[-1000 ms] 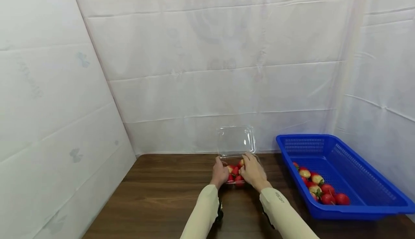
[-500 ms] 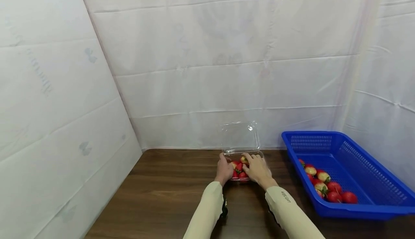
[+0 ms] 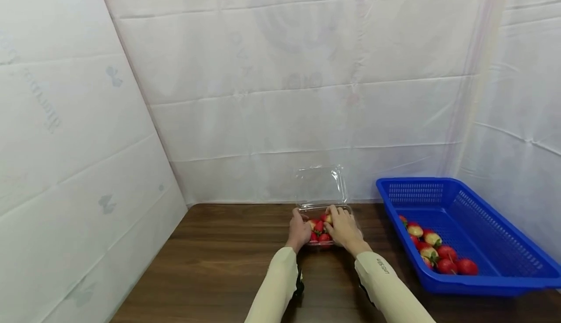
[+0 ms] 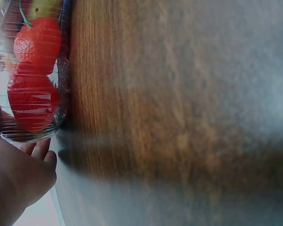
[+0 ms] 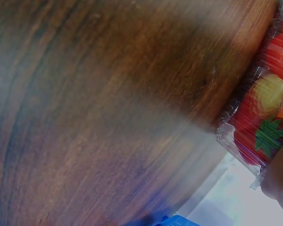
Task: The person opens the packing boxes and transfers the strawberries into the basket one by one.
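Note:
A clear plastic clamshell box full of red and pale-yellow strawberries sits on the table, its lid raised at the back. My left hand grips the box's left end, thumb over the rim. In the left wrist view, fingers curl behind that end, and red strawberries show through the wall. Over the right side is my right hand, its fingers and thumb curled about a strawberry near the back. The right wrist view shows a strawberry with green leaves; the fingertips are hidden there.
A blue plastic basket stands to the right, with several strawberries along its left and front side. The dark wooden table meets white sheeted walls at the back and left.
The head view has shifted slightly. My right hand's fingers have moved a little over the strawberries at the box's back right; the left hand keeps its grip on the left end.

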The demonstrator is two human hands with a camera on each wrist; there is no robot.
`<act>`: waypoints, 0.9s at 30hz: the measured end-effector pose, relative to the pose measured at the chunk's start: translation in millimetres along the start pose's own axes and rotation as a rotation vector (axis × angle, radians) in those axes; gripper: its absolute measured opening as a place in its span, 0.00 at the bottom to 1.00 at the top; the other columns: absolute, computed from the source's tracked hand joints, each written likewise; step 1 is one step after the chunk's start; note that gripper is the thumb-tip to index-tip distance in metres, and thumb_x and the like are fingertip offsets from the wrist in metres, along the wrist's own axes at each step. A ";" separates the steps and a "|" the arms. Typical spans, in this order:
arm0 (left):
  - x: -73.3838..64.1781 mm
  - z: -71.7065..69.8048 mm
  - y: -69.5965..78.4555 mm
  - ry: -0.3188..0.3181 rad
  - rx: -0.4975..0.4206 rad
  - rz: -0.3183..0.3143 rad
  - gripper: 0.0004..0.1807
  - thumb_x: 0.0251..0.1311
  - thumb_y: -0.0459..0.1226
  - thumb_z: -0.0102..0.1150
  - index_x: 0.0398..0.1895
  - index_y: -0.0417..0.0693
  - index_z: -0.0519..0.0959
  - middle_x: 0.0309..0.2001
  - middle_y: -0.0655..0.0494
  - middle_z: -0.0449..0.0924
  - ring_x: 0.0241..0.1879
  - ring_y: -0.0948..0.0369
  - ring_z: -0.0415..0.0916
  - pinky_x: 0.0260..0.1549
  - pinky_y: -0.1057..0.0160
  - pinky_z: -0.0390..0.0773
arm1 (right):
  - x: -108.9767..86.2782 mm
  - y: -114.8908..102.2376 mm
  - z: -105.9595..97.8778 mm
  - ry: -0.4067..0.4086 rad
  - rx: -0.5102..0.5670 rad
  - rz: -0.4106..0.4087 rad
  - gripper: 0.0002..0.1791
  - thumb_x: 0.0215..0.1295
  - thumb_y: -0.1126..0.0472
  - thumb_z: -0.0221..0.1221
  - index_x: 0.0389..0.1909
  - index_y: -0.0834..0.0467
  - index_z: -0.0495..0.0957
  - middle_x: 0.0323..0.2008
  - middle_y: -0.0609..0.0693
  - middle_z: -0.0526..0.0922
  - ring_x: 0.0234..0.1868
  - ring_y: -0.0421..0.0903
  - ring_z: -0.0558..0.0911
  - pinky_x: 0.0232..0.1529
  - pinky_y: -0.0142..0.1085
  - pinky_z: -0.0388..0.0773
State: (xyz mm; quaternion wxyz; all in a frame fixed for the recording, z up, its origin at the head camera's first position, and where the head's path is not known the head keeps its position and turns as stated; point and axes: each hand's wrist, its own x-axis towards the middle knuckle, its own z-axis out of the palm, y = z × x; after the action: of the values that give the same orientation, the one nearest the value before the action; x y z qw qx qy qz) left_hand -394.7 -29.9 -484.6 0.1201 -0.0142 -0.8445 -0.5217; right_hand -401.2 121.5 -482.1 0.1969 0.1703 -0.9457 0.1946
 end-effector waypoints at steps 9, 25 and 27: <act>1.9 2.7 -2.9 -0.004 0.026 -0.004 0.22 0.60 0.24 0.44 0.60 0.32 0.64 0.49 0.38 0.80 0.50 0.45 0.79 0.53 0.46 0.77 | -0.1 -0.8 -0.2 0.154 -0.067 -0.083 0.16 0.56 0.62 0.68 0.44 0.57 0.75 0.41 0.58 0.80 0.47 0.60 0.79 0.51 0.54 0.75; -1.2 2.3 -4.5 0.002 0.016 0.038 0.25 0.55 0.23 0.42 0.59 0.29 0.64 0.46 0.37 0.81 0.47 0.45 0.78 0.52 0.48 0.78 | 56.7 -24.7 -75.1 0.285 0.045 -0.238 0.19 0.62 0.68 0.66 0.54 0.62 0.77 0.48 0.61 0.81 0.45 0.58 0.83 0.43 0.48 0.86; 0.7 0.7 -2.9 0.003 0.010 0.036 0.25 0.55 0.23 0.42 0.60 0.29 0.63 0.46 0.38 0.80 0.46 0.46 0.78 0.52 0.48 0.78 | 65.0 -20.3 -95.0 0.274 0.057 -0.219 0.20 0.65 0.67 0.64 0.57 0.63 0.75 0.49 0.62 0.80 0.46 0.58 0.83 0.46 0.49 0.85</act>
State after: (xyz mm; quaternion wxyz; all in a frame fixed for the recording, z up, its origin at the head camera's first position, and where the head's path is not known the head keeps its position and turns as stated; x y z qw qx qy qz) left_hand -395.9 -30.7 -487.3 0.1309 -0.0283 -0.8465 -0.5152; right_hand -420.2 129.2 -367.1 0.3390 0.2498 -0.8799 0.2201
